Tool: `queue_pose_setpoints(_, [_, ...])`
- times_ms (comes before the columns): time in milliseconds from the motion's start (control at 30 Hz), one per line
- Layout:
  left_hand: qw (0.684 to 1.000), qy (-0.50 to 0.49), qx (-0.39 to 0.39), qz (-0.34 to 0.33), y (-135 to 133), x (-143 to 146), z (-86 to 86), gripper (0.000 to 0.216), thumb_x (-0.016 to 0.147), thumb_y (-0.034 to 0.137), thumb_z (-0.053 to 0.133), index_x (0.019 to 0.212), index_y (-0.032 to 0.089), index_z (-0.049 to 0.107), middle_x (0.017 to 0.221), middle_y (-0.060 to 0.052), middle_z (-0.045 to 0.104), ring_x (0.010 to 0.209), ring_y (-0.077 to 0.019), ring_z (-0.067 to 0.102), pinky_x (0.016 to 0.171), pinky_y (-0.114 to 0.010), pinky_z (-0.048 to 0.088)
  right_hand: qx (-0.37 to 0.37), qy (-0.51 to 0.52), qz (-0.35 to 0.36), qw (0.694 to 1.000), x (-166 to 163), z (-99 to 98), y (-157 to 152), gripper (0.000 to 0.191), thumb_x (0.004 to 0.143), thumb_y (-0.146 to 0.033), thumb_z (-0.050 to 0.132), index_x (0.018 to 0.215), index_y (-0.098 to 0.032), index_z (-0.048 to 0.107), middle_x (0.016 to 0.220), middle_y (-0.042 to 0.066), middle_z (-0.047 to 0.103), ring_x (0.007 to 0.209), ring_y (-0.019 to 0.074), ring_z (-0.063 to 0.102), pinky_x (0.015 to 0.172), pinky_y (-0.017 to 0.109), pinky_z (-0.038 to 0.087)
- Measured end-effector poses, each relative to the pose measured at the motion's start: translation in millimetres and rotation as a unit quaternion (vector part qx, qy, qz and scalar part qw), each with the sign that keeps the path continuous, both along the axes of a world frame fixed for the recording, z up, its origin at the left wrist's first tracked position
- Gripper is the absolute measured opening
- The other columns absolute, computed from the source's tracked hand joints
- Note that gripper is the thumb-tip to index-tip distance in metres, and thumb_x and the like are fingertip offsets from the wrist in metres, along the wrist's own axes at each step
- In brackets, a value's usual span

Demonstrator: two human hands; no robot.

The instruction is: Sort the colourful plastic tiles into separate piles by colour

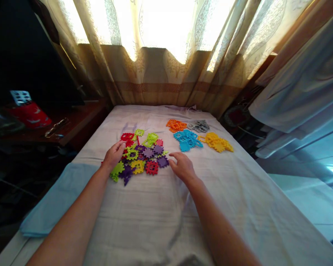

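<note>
A mixed pile of flat plastic interlocking tiles [148,152] with notched edges lies on the white cloth, in red, lime green, purple and yellow. My left hand [114,155] is at the pile's left side, its fingers extended against the red tiles [127,137]; its fingertips are partly hard to make out. On the opposite side, my right hand [182,166] is open, thumb and fingers apart, close to a purple tile [163,161]. A yellow tile [138,166] and a red tile [151,167] lie at the pile's near edge.
Farther right are single-colour heaps: orange [176,125], grey [199,126], blue [187,140] and yellow [217,142]. A folded light-blue cloth [62,197] lies at the left edge. Curtains [166,77] hang behind the table; a dark cabinet [80,120] stands left, hanging clothes [296,81] right.
</note>
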State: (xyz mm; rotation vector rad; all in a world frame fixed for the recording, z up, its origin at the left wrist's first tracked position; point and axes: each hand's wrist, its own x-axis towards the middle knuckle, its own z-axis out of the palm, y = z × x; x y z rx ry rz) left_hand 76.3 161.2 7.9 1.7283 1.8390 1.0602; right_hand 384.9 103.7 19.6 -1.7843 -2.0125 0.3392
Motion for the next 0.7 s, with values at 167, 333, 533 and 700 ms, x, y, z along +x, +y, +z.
queue_pose_setpoints(167, [0.984, 0.161, 0.047, 0.051, -50.5, 0.3, -18.3, 0.051, 0.085, 0.051, 0.044, 0.118, 0.018, 0.064, 0.133, -0.015, 0.061, 0.128, -0.0277, 0.052, 0.111, -0.045, 0.037, -0.001, -0.015, -0.009, 1.0, -22.7, -17.8, -23.5, 0.047, 0.086, -0.028, 0.058, 0.133, -0.021, 0.059, 0.14, 0.013, 0.056, 0.128, 0.0262, 0.051, 0.106, 0.041, 0.04])
queue_pose_setpoints(333, [0.964, 0.263, 0.009, 0.044, -91.9, 33.9, -36.7, 0.06, 0.087, 0.053, 0.05, 0.135, 0.017, 0.054, 0.147, -0.018, 0.048, 0.137, -0.0345, 0.043, 0.112, -0.052, 0.034, 0.024, -0.035, 0.011, 0.999, -27.5, -28.5, -29.7, 0.05, 0.088, -0.029, 0.057, 0.137, -0.028, 0.055, 0.146, 0.013, 0.05, 0.135, 0.0269, 0.044, 0.11, 0.046, 0.035])
queue_pose_setpoints(533, [0.96, 0.273, 0.062, 0.006, -106.6, 55.2, -31.9, 0.056, 0.088, 0.051, 0.053, 0.132, 0.018, 0.057, 0.149, -0.018, 0.045, 0.138, -0.0325, 0.041, 0.114, -0.05, 0.033, 0.044, -0.013, -0.003, 0.999, -25.8, -29.5, -31.6, 0.03, 0.087, -0.03, 0.06, 0.114, -0.023, 0.07, 0.14, 0.012, 0.055, 0.129, 0.0259, 0.05, 0.108, 0.043, 0.037])
queue_pose_setpoints(700, [0.951, 0.301, 0.07, -0.014, -114.9, 60.1, -23.2, 0.053, 0.085, 0.052, 0.058, 0.128, 0.021, 0.06, 0.149, -0.016, 0.046, 0.141, -0.0342, 0.037, 0.117, -0.058, 0.021, 0.046, 0.003, -0.017, 0.999, -23.8, -28.8, -32.6, 0.017, 0.084, -0.03, 0.063, 0.095, -0.02, 0.072, 0.132, 0.012, 0.061, 0.124, 0.0254, 0.054, 0.105, 0.04, 0.04])
